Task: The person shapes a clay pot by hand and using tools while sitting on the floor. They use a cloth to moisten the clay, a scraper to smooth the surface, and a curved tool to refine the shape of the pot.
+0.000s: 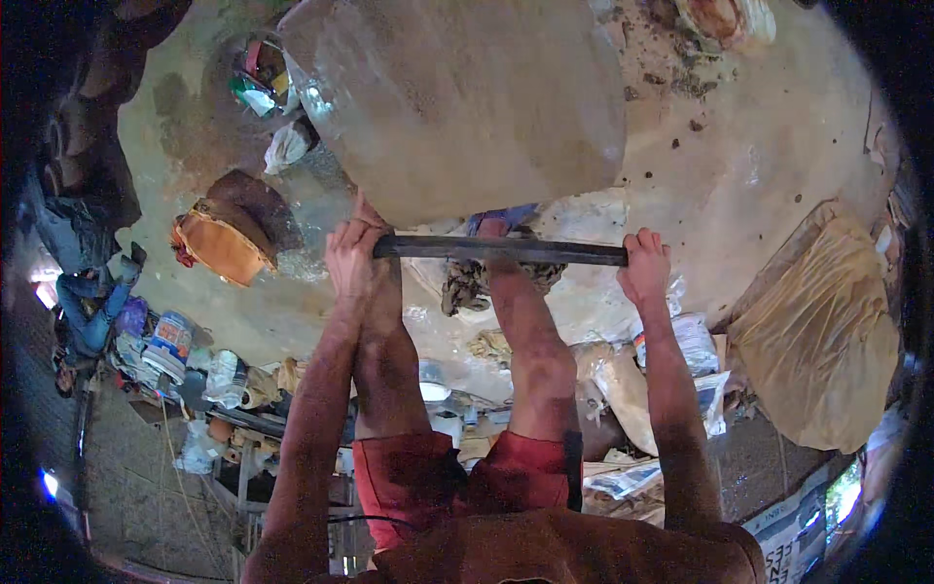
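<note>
My left hand (352,255) grips the left end of a long dark flat bar (501,250), and my right hand (644,263) grips its right end. The bar lies level across my bare legs, just short of a large, smooth, beige slab (462,97). Crumpled brownish material (467,290) shows around my right foot and lower leg, partly behind the bar. A bluish cloth (516,217) shows at the slab's near edge. My left foot is mostly hidden by my left hand.
A tan basin (219,243), a container of small items (261,83) and a white bag (287,146) sit left. A person in blue jeans (92,316) is at far left, near buckets (167,346) and bags. A draped tan sheet (817,331) covers something at right.
</note>
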A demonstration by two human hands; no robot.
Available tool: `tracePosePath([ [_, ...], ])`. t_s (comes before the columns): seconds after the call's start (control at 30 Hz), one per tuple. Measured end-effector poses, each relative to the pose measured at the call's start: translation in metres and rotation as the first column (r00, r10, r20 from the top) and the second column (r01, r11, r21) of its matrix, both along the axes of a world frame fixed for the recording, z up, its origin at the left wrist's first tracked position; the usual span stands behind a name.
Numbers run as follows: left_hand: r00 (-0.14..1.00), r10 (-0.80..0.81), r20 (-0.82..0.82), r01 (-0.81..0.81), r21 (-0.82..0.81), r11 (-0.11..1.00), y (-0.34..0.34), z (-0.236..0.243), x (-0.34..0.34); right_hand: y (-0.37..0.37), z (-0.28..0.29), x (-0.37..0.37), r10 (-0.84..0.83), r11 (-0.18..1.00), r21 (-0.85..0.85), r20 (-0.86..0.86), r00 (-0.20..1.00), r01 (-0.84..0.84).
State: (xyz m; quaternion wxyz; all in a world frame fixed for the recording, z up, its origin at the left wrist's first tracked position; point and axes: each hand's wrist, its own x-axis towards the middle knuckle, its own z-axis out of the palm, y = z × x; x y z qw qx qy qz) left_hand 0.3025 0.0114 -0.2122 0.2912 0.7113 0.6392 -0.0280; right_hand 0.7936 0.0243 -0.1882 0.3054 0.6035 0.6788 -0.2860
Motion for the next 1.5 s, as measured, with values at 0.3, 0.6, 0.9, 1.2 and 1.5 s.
tracePosePath([
  [0.3, 0.976, -0.207, 0.063, 0.207, 0.017, 0.978, 0.052, 0.092, 0.062, -0.111, 0.07, 0.055, -0.245, 0.932, 0.242, -0.123, 0.962, 0.269],
  [0.6, 0.936, -0.07, 0.346, -0.001, 0.203, 0.979, 0.202, 0.118, 0.114, -0.124, 0.119, 0.003, -0.941, -0.057, -0.243, -0.311, -0.133, 0.968],
  [0.9, 0.9, -0.339, 0.274, 0.233, 0.354, 0.906, 0.332, 0.06, 0.157, 0.138, -0.087, -0.046, -0.765, -0.281, 0.126, -0.627, -0.143, 0.951],
  [1.2, 0.348, -0.765, 0.542, 0.81, 0.237, 0.537, 0.47, -0.01, 0.173, 0.144, -0.081, -0.091, -0.871, 0.044, 0.114, -0.482, 0.094, 0.992],
  [1.5, 0.434, -0.897, -0.08, 0.868, 0.304, 0.392, 0.438, 0.016, 0.189, 0.135, 0.013, -0.168, -0.737, 0.266, 0.411, -0.496, 0.459, 0.872],
])
